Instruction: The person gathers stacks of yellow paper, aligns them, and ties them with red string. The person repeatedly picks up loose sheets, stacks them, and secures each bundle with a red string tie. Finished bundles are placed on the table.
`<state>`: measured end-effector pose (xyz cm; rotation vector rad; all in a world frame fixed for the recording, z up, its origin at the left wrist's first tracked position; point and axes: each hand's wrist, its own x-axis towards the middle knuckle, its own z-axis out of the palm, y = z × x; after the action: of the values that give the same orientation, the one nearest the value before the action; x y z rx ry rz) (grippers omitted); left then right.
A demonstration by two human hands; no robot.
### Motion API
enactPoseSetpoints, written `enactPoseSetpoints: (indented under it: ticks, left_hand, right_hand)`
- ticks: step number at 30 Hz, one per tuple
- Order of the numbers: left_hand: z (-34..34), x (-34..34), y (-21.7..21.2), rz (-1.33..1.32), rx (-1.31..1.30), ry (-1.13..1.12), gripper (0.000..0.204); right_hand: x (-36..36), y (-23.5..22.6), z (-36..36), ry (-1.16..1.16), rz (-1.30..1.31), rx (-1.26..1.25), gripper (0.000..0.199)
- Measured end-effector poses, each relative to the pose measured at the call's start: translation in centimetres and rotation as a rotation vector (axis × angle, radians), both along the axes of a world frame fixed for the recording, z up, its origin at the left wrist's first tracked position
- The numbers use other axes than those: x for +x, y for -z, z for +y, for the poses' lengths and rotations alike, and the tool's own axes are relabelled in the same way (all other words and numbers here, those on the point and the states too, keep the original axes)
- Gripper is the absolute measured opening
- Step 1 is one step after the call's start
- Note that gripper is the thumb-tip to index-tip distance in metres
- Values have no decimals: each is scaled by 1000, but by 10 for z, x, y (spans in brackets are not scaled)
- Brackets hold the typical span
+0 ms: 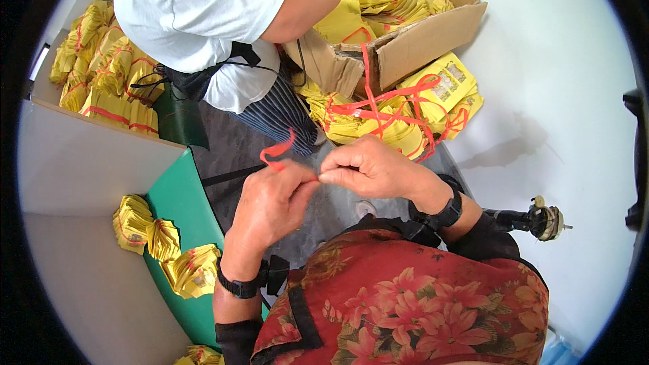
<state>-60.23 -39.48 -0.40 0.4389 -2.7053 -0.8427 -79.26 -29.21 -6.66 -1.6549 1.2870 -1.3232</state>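
Note:
My left hand is closed on a red plastic strip, whose loose end curls up above the knuckles. My right hand pinches with thumb and forefinger right beside the left fingertips. A bit of red shows where the two hands meet, so both seem to hold the same strip. They are raised in front of my body, over the grey floor. Beyond them lies a heap of yellow paper packets with a tangle of red strips on it.
A torn cardboard box full of yellow packets stands at the back, where a person in a white shirt reaches in. Tied bundles fill a bin at left. Several bundles lie on a green surface. A white wall is at right.

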Motion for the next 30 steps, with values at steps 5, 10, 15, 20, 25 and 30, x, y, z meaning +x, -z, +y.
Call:
enactPoseSetpoints:
  ticks: [5,10,15,20,25,30]
  left_hand:
    - [-18,80,3,197,353,-178,8]
    - [-51,191,-2,776,540,-627,25]
    - [-64,305,6,1255,764,-825,22]
    - [-56,400,24,1316,665,-1119,21]
    - [-31,442,36,1103,401,-1405,20]
    - [-1,461,41,1068,287,-1475,19]
  right_hand:
    - [-5,1,20,-55,-20,38,20]
    - [-13,-6,32,17,58,46,16]
    - [-7,-12,37,17,106,96,15]
    - [7,-13,36,-18,75,122,14]
    - [28,-14,29,-78,39,108,16]
    - [47,-18,10,-35,122,207,21]
